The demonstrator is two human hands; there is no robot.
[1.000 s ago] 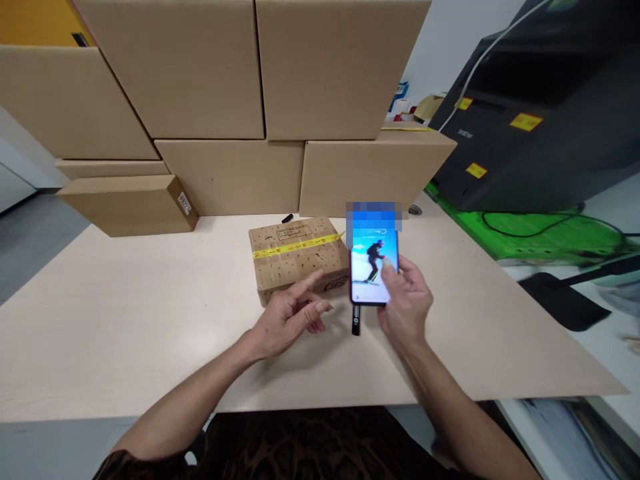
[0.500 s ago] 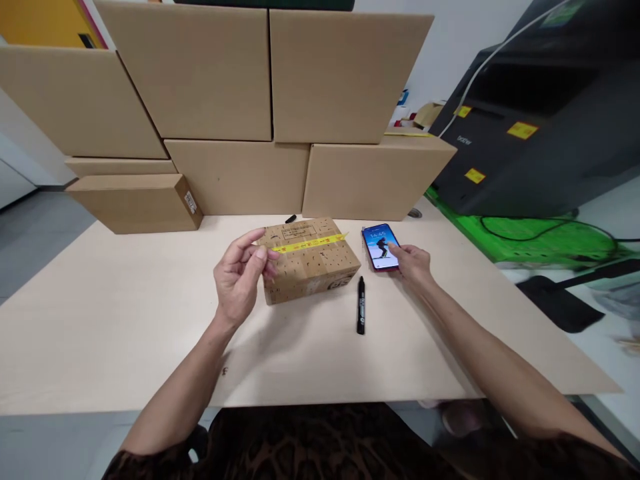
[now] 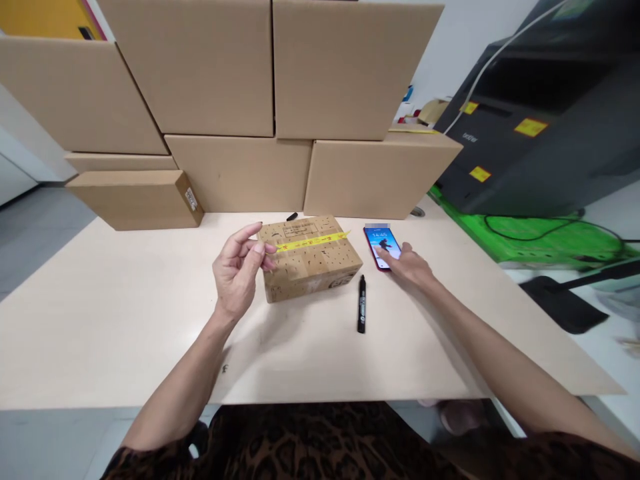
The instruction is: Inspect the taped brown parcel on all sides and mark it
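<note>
Parcel (image 3: 305, 263): small brown carton near the middle of the table (image 3: 125, 300), flaps shut.
Tape (image 3: 313, 241): yellow strip running left to right over the top; its right end juts past the edge, loose.
Left hand (image 3: 235, 273): raised at the carton's left side, fingers curled, thumb close to them; I cannot tell whether they pinch the strip or nothing.
Phone (image 3: 381, 236): lying on the table right of the carton, screen lit, showing 14:45 and a skier.
Right hand (image 3: 413, 267): grasping the phone's near right part, thumb on the glass.
Marker (image 3: 361, 310): black, on the near side between carton and phone, out of both hands.
Small black piece (image 3: 292, 217): on the far side, by the foot of the large boxes (image 3: 235, 173).
Progress: by my reading, the carton is closed and the strip spans it, but that right end is unpressed; the phone is down, not let go.
</note>
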